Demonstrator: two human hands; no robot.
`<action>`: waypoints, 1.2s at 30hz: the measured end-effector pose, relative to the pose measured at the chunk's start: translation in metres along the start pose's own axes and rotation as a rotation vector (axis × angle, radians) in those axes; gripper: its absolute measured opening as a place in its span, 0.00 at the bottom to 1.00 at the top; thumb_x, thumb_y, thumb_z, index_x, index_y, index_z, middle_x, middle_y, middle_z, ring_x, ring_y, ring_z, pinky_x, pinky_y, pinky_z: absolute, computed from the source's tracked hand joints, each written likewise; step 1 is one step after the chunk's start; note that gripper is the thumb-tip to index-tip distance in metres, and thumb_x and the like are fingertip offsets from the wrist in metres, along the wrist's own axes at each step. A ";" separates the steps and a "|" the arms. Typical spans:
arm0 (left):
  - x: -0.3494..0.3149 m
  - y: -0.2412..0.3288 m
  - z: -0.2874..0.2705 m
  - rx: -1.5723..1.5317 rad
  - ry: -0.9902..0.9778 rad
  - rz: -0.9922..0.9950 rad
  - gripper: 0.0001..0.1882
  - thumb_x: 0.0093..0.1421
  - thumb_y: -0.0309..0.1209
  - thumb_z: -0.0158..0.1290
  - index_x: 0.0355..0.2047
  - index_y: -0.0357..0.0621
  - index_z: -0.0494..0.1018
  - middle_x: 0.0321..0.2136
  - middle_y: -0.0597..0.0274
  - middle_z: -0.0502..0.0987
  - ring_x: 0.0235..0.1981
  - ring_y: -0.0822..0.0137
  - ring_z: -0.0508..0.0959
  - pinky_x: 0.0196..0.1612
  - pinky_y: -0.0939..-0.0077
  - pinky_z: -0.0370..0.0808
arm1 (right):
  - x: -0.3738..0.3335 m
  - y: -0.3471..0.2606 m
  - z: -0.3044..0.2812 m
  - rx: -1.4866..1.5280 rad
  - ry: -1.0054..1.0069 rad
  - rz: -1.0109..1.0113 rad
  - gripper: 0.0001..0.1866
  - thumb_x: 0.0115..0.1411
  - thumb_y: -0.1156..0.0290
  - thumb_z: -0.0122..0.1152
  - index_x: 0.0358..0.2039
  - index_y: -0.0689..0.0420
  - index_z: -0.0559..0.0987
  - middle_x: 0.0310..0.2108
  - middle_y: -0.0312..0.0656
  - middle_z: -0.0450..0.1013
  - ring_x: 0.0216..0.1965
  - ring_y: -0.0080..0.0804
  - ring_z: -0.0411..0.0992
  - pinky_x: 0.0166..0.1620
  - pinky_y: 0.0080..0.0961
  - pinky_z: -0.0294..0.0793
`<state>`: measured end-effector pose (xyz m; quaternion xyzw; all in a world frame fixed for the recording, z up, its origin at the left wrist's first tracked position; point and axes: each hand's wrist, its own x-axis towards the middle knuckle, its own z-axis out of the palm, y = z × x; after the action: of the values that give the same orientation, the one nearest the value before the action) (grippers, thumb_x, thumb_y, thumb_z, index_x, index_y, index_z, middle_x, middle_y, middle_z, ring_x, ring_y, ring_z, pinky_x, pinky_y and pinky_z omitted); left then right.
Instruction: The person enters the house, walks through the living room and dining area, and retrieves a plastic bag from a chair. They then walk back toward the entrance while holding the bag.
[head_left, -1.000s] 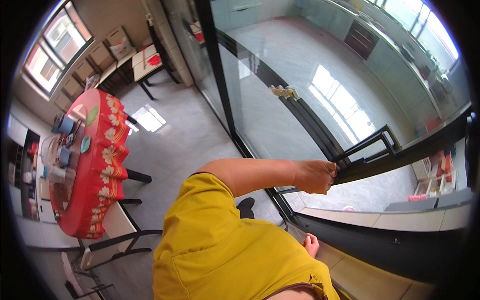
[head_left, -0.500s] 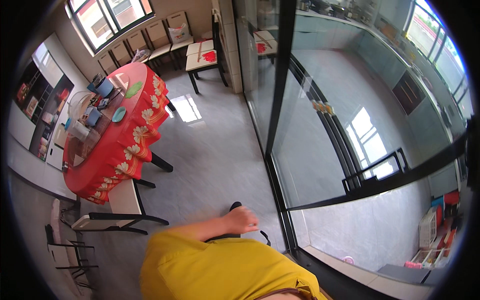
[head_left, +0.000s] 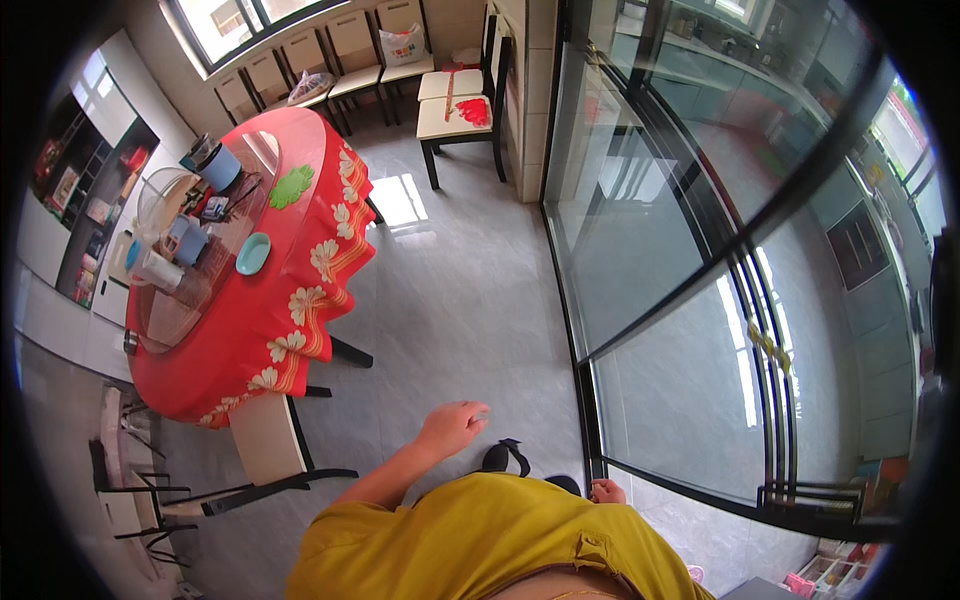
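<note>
My left hand is held out over the grey floor, in front of my body. Its fingers are curled in, and whatever they may hold does not show. Lower and to the right, my right hand peeks out beside my yellow shirt. It is close to the foot of the black door frame; whether it touches the frame cannot be told. The fingers there look bent, with the palm hidden. Between the hands are my dark shoes.
On the left stands a round table with a red flowered cloth, holding a turquoise dish, a green mat and containers. A chair juts out near me. Glass sliding panels border the right; several chairs line the far wall.
The view has shifted, and the glass panels stand at a different angle. My left arm has swung from across my body to reach more forward. My right hand has come into view.
</note>
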<state>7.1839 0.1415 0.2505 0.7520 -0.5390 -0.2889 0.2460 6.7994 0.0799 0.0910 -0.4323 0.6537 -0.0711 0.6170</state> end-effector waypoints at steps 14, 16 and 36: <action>0.177 -0.048 -0.091 -0.009 0.195 -0.113 0.10 0.50 0.33 0.53 0.34 0.47 0.71 0.22 0.61 0.73 0.24 0.59 0.73 0.26 0.66 0.68 | 0.232 -0.228 0.041 -0.656 -0.286 -0.181 0.18 0.54 0.57 0.48 0.37 0.56 0.75 0.37 0.44 0.73 0.41 0.39 0.70 0.43 0.30 0.67; 0.185 -0.062 -0.101 -0.016 0.266 -0.198 0.10 0.50 0.33 0.53 0.33 0.47 0.72 0.22 0.60 0.73 0.24 0.59 0.73 0.26 0.66 0.69 | 0.256 -0.281 0.065 -0.638 -0.340 -0.233 0.15 0.54 0.60 0.49 0.36 0.56 0.76 0.33 0.41 0.73 0.36 0.33 0.70 0.38 0.28 0.68; 0.436 -0.247 -0.364 0.042 0.653 -0.377 0.10 0.48 0.33 0.55 0.32 0.45 0.74 0.21 0.60 0.75 0.23 0.62 0.74 0.28 0.68 0.69 | 0.454 -0.632 0.307 -0.796 -0.420 -0.404 0.13 0.52 0.61 0.51 0.32 0.54 0.79 0.24 0.38 0.75 0.25 0.28 0.74 0.34 0.25 0.72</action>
<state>7.7133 -0.1792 0.2677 0.8953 -0.2902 -0.0629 0.3321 7.4293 -0.4709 0.0787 -0.7575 0.3947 0.1549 0.4964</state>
